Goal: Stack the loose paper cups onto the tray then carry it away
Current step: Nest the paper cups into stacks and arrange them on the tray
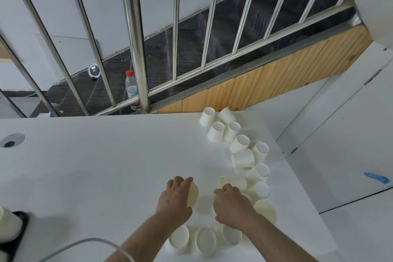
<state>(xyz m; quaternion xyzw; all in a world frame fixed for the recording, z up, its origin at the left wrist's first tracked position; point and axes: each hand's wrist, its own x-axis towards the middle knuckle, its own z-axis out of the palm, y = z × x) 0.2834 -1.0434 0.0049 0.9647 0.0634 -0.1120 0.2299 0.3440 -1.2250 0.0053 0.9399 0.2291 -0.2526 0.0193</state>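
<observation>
On the white table, with the black tray well apart at its left edge, the loose paper cups crowd together, so the left hand and right hand, each curled around 1 cup, risk toppling neighbours.

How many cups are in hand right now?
2: the left hand grips one cup, the right hand grips another cup, side by side on the table.

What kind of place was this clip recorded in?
Probably an indoor workspace or office set beside a staircase: a white table abuts a steel railing, with dark stairs beyond and a water bottle on a step.
</observation>
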